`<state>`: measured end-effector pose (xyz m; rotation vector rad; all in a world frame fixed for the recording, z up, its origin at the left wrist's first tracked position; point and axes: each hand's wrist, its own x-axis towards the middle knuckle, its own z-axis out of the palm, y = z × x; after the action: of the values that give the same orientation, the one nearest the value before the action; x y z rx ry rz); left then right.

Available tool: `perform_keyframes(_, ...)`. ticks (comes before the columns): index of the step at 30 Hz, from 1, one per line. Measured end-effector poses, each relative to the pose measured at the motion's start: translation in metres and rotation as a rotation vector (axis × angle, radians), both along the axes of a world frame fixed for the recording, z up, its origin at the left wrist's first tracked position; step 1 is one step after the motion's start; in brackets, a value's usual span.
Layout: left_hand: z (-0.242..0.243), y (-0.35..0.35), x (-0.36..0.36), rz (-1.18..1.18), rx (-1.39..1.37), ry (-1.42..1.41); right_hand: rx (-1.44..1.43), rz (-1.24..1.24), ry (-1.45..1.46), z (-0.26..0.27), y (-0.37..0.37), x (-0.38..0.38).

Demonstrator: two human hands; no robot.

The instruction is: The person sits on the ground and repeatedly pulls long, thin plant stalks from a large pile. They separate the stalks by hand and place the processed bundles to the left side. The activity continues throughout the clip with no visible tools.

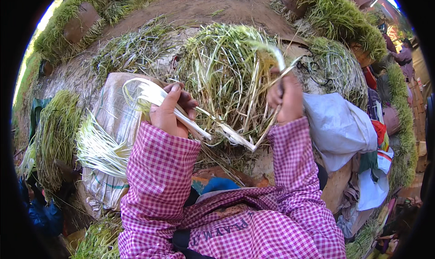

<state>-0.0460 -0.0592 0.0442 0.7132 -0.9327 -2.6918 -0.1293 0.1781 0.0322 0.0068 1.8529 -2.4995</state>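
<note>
Pale white stalks (149, 91) pass through my left hand (175, 111), which grips them with thumb and fingers, their lower ends pointing down to the right. My right hand (285, 97) is closed around a brownish, bent stalk (243, 142) with peeling outer layers; its far part reaches back towards my left hand. Another pale stalk with green leaves rises blurred above my right hand. Between and beyond the hands lies a heap of long green plants (221, 72) with pale stems. A bundle of clean white stalks (102, 150) rests left of my left sleeve.
Under the white bundle lies a woven plastic sack (112, 96). A white bag (340, 126) sits right of my right arm. More green bundles (57, 140) stand at the left, with others (346, 24) at the upper right. Loose trimmings (136, 50) cover ground beyond the sack.
</note>
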Motion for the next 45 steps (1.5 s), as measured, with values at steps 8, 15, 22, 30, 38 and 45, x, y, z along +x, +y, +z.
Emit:
perform_keyframes(8,-0.004,0.010,0.000,-0.082,-0.113,0.007,-0.040,0.010,0.049,0.002,-0.006,0.011)
perform_keyframes(15,-0.013,0.027,0.000,-0.194,-0.183,-0.049,-0.061,0.207,0.008,-0.020,-0.018,0.065)
perform_keyframes(22,-0.027,0.038,0.008,-0.390,-0.316,-0.142,0.127,0.321,-0.221,-0.051,-0.050,0.103)
perform_keyframes(30,-0.019,0.029,0.053,-0.333,-0.407,-0.180,0.620,0.457,0.330,-0.036,-0.057,0.135)
perform_keyframes(38,-0.034,0.024,0.084,-0.368,-0.504,-0.102,-0.190,0.378,-0.306,-0.035,-0.083,0.131)
perform_keyframes(45,-0.049,0.031,0.090,-0.238,-0.557,-0.005,-0.354,0.168,-0.247,-0.046,-0.100,0.135)
